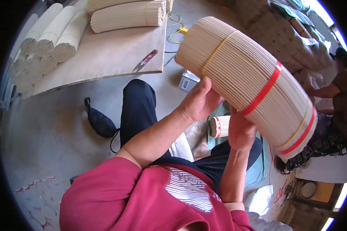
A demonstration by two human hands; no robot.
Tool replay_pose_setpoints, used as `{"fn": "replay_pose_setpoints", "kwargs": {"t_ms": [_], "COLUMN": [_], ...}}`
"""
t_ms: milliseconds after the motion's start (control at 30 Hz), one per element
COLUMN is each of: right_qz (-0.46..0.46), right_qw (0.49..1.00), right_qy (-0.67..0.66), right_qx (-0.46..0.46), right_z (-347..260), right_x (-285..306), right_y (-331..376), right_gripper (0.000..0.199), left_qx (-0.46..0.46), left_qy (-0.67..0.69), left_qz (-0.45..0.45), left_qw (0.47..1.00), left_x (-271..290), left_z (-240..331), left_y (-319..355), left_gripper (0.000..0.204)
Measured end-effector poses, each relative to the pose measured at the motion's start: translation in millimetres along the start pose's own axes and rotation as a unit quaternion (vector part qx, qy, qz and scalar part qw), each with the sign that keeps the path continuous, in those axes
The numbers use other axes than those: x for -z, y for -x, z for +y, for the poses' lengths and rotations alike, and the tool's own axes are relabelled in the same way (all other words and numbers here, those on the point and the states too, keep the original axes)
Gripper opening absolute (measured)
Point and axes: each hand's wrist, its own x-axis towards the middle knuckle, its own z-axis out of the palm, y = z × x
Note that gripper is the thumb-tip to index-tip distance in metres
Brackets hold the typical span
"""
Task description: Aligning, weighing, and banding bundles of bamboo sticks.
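Note:
A thick round bundle of thin wooden sticks is held up slantwise before me. One red strap crosses its middle, another circles its lower right end, and a yellow band runs round near each end. Under its left part is my left hand, thumb against the sticks, fingers partly behind the bundle. My right hand grips it from below near the middle strap, with most fingers hidden. Beneath the bundle, between my legs, a smaller stick bundle with a red band lies on a green cloth.
At upper left stands a low wooden table with stacked stick bundles and red-handled thread snips. A grey box and black pouch lie on the floor. Another person is at right, near piled bundles.

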Motion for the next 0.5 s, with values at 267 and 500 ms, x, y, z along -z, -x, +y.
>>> {"fn": "replay_pose_setpoints", "kwargs": {"t_ms": [267, 500], "right_qz": [-0.14, 0.007], "right_qw": [0.805, 0.925], "right_qy": [0.577, 0.184], "right_qx": [-0.025, -0.332], "right_z": [12, 49], "right_x": [81, 144], "right_y": [69, -9], "right_gripper": [0.068, 0.055], "left_qx": [0.039, 0.129], "left_qy": [0.022, 0.055], "left_qz": [0.18, 0.177], "left_qw": [0.983, 0.974], "left_x": [20, 81], "left_z": [12, 4], "left_y": [5, -19], "left_gripper": [0.073, 0.07]}}
